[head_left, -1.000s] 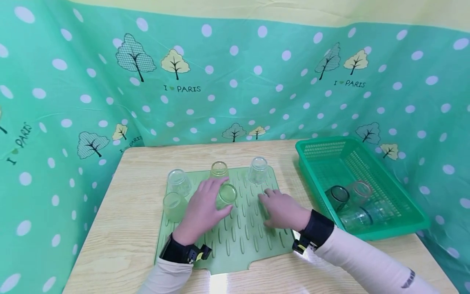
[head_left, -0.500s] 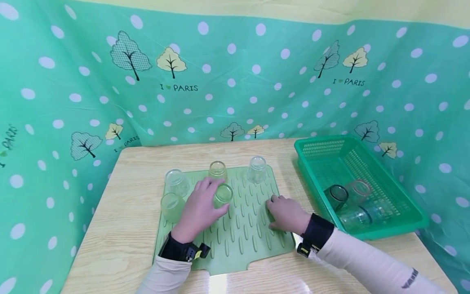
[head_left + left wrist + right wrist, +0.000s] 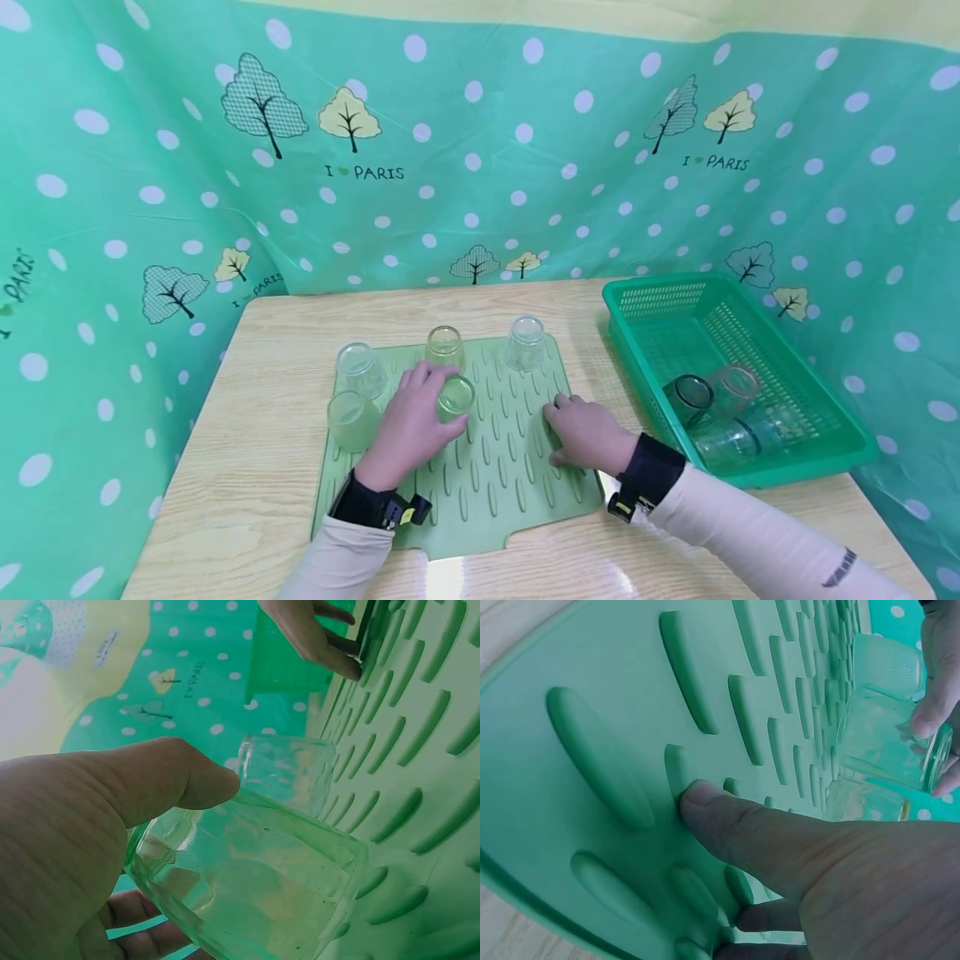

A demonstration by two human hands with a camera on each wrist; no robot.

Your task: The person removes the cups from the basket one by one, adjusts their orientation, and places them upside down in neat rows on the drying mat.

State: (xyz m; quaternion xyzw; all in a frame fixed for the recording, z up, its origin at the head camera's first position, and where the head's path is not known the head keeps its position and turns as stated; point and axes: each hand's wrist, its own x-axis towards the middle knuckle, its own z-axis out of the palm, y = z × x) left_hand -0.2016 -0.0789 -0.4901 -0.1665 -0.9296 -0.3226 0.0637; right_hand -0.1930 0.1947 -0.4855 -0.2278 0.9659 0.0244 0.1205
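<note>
A light green ribbed mat (image 3: pixel 495 492) lies mid-table with several glasses upside down on it. My left hand (image 3: pixel 423 408) grips one greenish glass (image 3: pixel 456 397) near the mat's middle. In the left wrist view the thumb (image 3: pixel 161 780) lies across that glass (image 3: pixel 262 892), whose rim meets the mat (image 3: pixel 427 742). My right hand (image 3: pixel 581 429) rests on the mat's right part, holding nothing. Its thumb (image 3: pixel 727 825) presses the ribbed surface (image 3: pixel 607 742) in the right wrist view. Other glasses stand at the back left (image 3: pixel 361 367), front left (image 3: pixel 351 419), back middle (image 3: pixel 445 345) and back right (image 3: pixel 525 342).
A green plastic basket (image 3: pixel 750 317) stands on the right of the wooden table (image 3: pixel 247 467). Inside it lie a dark glass (image 3: pixel 688 398), a pinkish one (image 3: pixel 737 385) and a clear one (image 3: pixel 731 442). A green dotted cloth (image 3: pixel 480 167) hangs behind and at both sides.
My right hand's fingers have drawn back a little to the right on the mat. The left hand keeps its grip on the glass and has barely shifted.
</note>
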